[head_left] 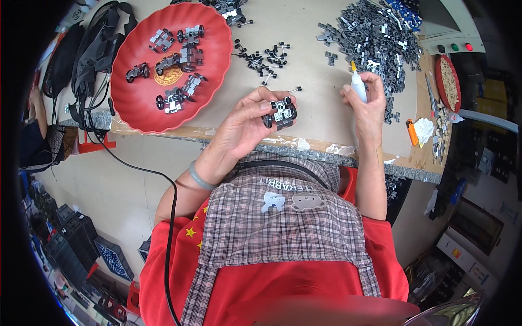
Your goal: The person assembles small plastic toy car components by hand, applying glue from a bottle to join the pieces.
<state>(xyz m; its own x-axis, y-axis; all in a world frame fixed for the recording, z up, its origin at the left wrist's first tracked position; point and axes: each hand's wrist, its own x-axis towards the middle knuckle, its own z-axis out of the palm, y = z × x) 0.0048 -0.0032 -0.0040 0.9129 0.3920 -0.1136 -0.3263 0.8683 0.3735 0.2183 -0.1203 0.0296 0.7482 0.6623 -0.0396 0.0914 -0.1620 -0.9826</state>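
Between the thumb and fingers of my left hand (243, 120) is a small toy car chassis (283, 112), grey and black with dark wheels at its sides. My right hand (370, 106) grips a white glue bottle (358, 86), its yellow nozzle pointing up and away from me. The bottle is well apart from the chassis, to its right. Just beyond my left fingers lies a wheel axle (295, 89) with black ends. More such axles (263, 61) are scattered farther back on the table.
A red scalloped tray (128, 117) at the left holds several similar chassis. Grey plastic parts (370, 41) form a heap at the far right. An orange tool (412, 132) and crumpled white tissue (424, 130) lie near the right edge. A black cable (136, 167) hangs at the left.
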